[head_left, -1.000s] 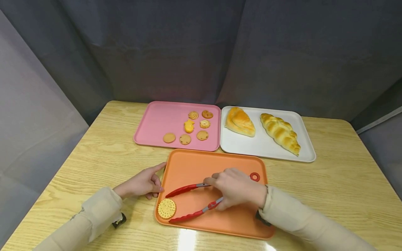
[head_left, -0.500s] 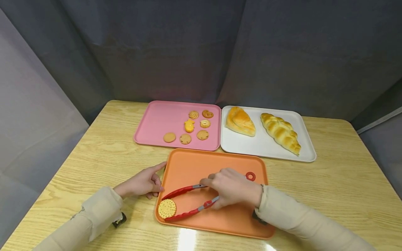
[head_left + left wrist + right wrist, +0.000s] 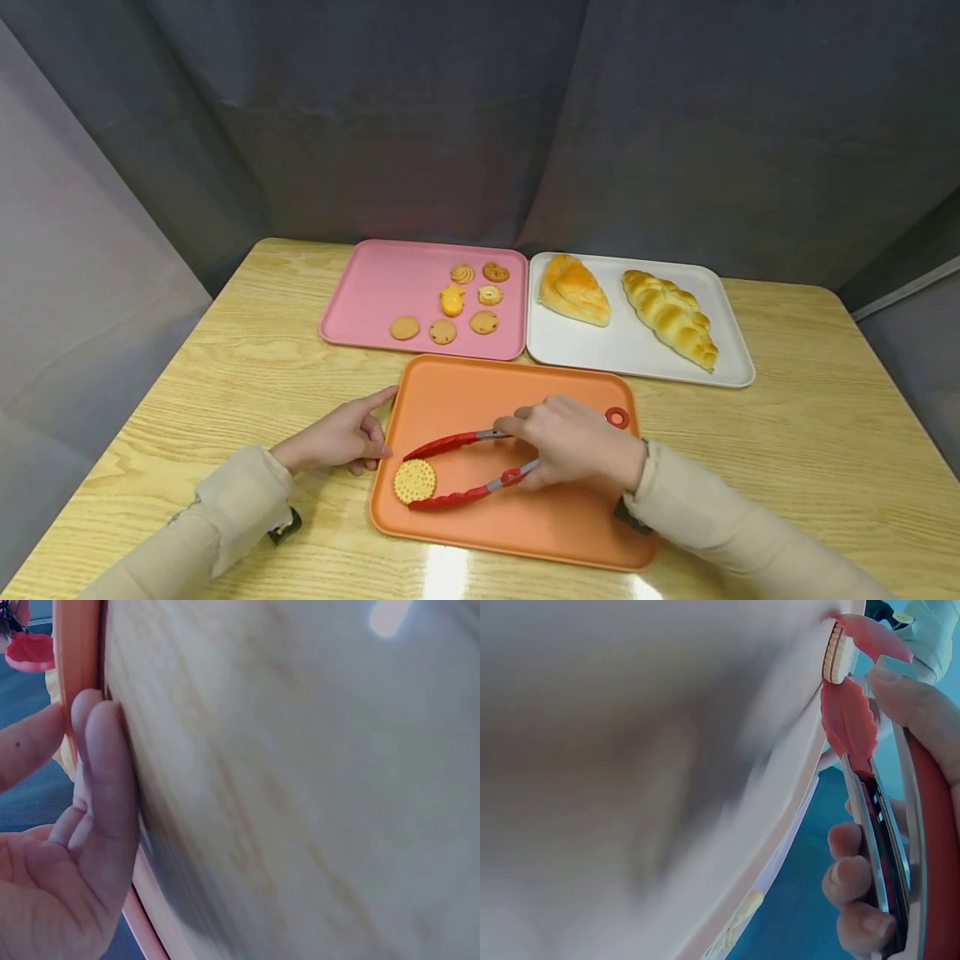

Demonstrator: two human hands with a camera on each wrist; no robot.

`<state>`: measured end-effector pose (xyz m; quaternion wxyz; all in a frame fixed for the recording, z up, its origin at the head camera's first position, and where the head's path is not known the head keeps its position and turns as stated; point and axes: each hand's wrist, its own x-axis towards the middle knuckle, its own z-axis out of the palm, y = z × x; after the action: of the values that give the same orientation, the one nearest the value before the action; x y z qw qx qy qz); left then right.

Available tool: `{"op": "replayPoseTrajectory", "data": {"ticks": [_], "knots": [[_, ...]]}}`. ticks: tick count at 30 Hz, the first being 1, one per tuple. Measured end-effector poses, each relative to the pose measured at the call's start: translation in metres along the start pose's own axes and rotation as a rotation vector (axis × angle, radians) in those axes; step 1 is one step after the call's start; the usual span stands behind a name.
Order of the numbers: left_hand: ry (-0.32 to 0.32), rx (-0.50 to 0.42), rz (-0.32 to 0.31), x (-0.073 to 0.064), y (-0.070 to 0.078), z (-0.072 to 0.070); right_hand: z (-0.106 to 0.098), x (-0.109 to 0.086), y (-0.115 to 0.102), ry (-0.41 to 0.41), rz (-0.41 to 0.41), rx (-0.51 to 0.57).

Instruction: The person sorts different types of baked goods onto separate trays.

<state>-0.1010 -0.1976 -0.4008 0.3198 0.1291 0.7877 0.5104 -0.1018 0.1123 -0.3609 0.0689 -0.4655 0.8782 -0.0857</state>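
Note:
In the head view my right hand (image 3: 566,442) grips a pair of red and silver tongs (image 3: 447,445) over the orange tray (image 3: 510,387). The tong tips sit on either side of a round yellow biscuit (image 3: 415,482), near the tray's left end. Seen from the right wrist, the biscuit (image 3: 835,652) shows its layered edge between the red tips, and my fingers (image 3: 849,880) wrap the tong arms. At the tray's left rim, my left hand (image 3: 341,435) holds the edge, thumb on one side of the rim and fingers on the other in the left wrist view.
Behind the orange tray lies a pink tray (image 3: 367,292) with several small cookies on its right half. Beside it a white tray (image 3: 592,346) bears a wedge-shaped bread (image 3: 573,292) and a braided loaf (image 3: 670,318). A dark curtain (image 3: 450,125) hangs behind the wooden table (image 3: 795,433).
The tongs reached left around the biscuit, closed in on it, then moved right and slightly away from me with it. My left hand and the trays stayed put.

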Motion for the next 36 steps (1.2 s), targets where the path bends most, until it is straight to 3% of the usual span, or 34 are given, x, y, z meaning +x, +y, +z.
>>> {"op": "replayPoseTrajectory", "data": {"ticks": [17,36], "knots": [[0.000,0.010,0.008,0.001,-0.002,0.000,-0.007,-0.009,0.023,0.071,0.061,-0.016],[0.008,-0.001,-0.008,0.001,0.000,0.001,-0.022,0.002,0.047,0.122,0.166,-0.033]]}}
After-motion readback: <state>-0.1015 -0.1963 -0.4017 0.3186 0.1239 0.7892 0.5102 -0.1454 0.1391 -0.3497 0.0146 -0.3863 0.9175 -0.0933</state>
